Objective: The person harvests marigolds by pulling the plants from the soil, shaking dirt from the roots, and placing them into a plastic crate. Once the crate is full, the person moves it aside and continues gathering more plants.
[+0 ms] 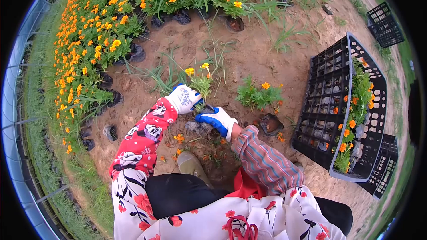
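Both of my hands wear white gloves with blue palms and meet in front of my knees. Between them a small marigold plant [201,85] with yellow flowers stands upright. My left hand [184,99] is closed around its lower stems from the left. My right hand [218,120] is closed at the plant's base, by a bit of dark bag; its fingertips are partly hidden. Just below the hands lies a crumpled, soil-covered plastic bag [199,128]. Another marigold plant [257,95] with an orange flower is on the soil to the right, near a dark bag of soil [271,125].
A black crate [321,102] holding bagged marigolds stands at right, with another crate [386,165] behind it and one farther off [385,24]. Dense rows of orange marigolds [102,31] fill the upper left. Fallen flowers [179,138] lie near my boot [194,167].
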`<state>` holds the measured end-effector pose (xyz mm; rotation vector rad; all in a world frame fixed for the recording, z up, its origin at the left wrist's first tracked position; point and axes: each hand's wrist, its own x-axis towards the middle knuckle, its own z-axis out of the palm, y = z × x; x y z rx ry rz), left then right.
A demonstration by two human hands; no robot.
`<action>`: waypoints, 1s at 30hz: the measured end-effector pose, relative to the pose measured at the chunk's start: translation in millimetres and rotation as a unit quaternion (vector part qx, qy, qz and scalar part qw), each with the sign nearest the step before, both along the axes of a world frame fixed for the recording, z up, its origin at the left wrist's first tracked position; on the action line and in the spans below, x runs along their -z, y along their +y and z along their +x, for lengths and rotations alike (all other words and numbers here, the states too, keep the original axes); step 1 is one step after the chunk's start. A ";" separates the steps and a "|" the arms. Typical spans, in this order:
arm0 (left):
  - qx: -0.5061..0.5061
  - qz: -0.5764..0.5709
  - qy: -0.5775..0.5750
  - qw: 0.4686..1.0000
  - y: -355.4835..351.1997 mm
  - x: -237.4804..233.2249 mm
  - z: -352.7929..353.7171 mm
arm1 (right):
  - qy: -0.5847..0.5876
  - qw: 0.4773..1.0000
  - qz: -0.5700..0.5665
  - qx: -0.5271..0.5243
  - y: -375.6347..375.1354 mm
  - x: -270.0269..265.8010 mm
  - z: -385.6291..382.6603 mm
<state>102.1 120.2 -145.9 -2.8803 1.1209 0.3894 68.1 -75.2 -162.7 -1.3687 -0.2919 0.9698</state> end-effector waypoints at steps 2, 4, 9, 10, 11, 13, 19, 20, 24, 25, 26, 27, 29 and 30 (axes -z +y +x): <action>-0.024 -0.005 0.016 1.000 6.7 1.3 -0.6 | 0.019 0.999 0.025 0.041 7.0 -0.6 -2.0; -0.033 0.014 0.025 0.999 11.5 2.3 -2.1 | 0.043 0.998 0.002 0.050 11.3 0.2 -6.0; -0.057 0.008 0.036 0.998 18.7 11.8 -8.5 | 0.017 0.998 -0.058 0.002 13.2 -14.6 -11.7; -0.058 0.010 0.037 0.998 19.9 12.7 -10.0 | 0.031 0.998 -0.052 0.012 12.6 -14.5 -13.6; -0.053 0.000 0.034 0.998 19.8 12.8 -11.0 | 0.021 0.999 -0.048 0.011 12.2 -12.3 -15.1; -0.046 -0.009 0.035 0.998 18.8 13.3 -12.5 | 0.024 0.999 -0.002 0.048 11.9 -7.9 -20.0; -0.049 0.013 0.058 0.997 20.7 14.1 -10.2 | 0.080 0.990 0.040 0.109 3.3 -13.4 -28.7; -0.051 0.042 0.062 0.996 23.6 13.7 -8.6 | 0.074 0.990 0.030 0.112 1.8 -14.8 -29.1; -0.263 0.182 0.033 0.947 105.3 -8.7 -7.6 | 0.022 0.998 -0.044 0.044 -52.3 -7.0 -44.9; -0.270 0.216 0.036 0.937 115.7 -14.9 -6.7 | 0.008 0.997 -0.069 0.030 -66.0 -8.1 -43.6; -0.266 0.210 0.021 0.941 115.9 -22.0 -11.2 | -0.006 0.996 -0.090 0.014 -75.1 -11.0 -41.2; -0.260 0.197 0.012 0.945 116.6 -17.5 -17.8 | 0.031 0.995 -0.077 0.050 -79.8 -11.7 -37.3; -0.258 0.185 0.004 0.948 110.4 -5.8 -42.0 | 0.084 0.990 -0.040 0.105 -87.7 -5.2 -28.0; -0.268 0.163 0.010 0.949 109.0 4.7 -60.2 | 0.093 0.989 0.003 0.115 -91.9 -15.6 -19.2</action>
